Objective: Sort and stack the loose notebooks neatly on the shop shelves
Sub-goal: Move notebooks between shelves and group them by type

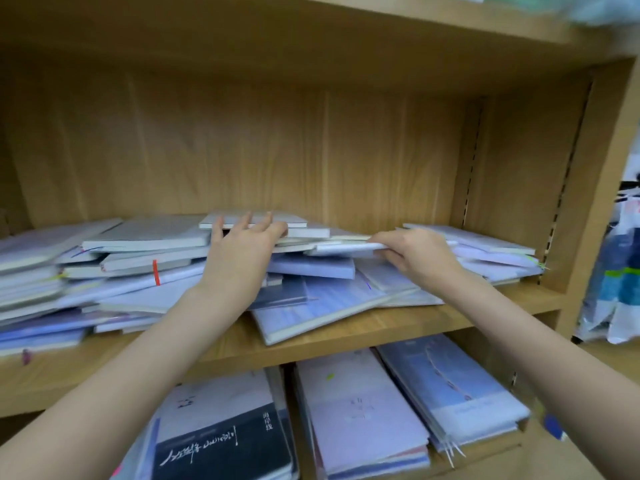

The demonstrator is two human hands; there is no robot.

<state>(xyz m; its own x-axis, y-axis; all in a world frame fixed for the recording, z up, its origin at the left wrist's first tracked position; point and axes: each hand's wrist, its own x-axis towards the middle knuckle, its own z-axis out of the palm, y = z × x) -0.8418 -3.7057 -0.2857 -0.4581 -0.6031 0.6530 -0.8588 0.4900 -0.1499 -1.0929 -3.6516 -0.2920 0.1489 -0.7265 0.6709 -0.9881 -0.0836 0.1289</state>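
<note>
A thin white notebook is pinched at its near right end by the right hand, thumb over and fingers curled under. From that grip its long axis runs leftward, roughly level, toward the left hand, and it lies wedged in the upper layers of the loose heap of notebooks. The left hand is laid flat with fingers spread on the top notebook, gripping nothing, just beyond the far end of the pinched one. A draw rightward along that axis seems called for, the left hand steadying the layers above. Below the grip, sorted stacks are seen on the lower shelf
</note>
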